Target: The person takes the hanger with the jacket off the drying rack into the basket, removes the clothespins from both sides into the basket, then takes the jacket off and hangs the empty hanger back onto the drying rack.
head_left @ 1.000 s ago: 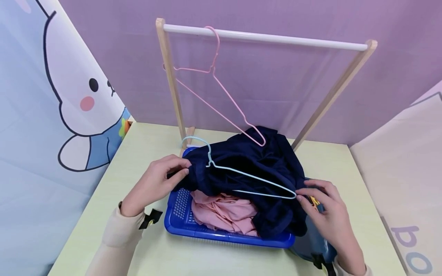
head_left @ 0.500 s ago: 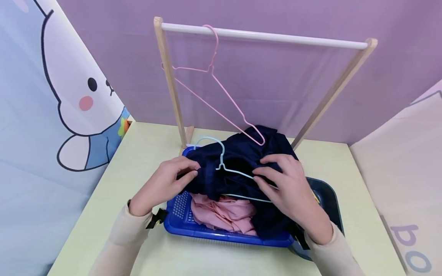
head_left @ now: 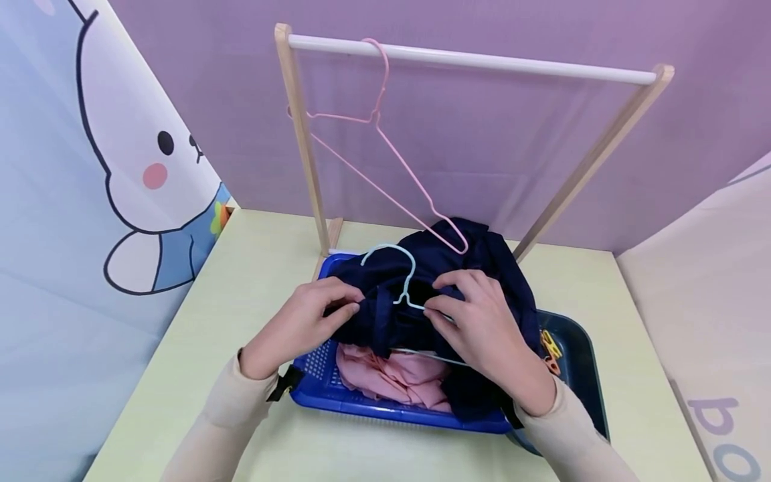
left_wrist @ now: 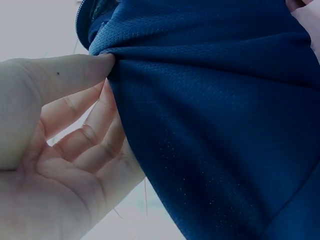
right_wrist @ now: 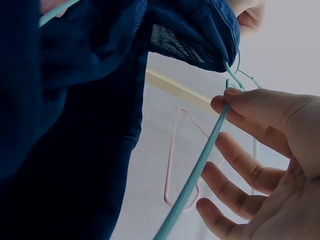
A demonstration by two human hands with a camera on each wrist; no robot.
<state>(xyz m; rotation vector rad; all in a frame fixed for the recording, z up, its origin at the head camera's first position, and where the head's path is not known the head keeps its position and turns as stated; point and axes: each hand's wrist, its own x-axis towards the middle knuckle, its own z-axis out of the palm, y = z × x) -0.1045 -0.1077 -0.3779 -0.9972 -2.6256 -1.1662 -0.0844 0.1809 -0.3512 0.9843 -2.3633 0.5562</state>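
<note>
left hand: pinches navy garment
right hand: pinches pale-blue hanger, partly hidden by garment
pink cloth: near front edge of blue basket

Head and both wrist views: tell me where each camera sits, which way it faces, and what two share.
Head: worn on the head, facing forward and down at the blue basket; left hand, right hand and both sleeves show.
Left wrist: worn there, facing the left hand, at picture left, pinching the dark blue garment.
Right wrist: worn there, facing the right hand pinching the light blue hanger; part of the left hand shows at top.
Shared: head and right wrist both show the pink hanger.
</note>
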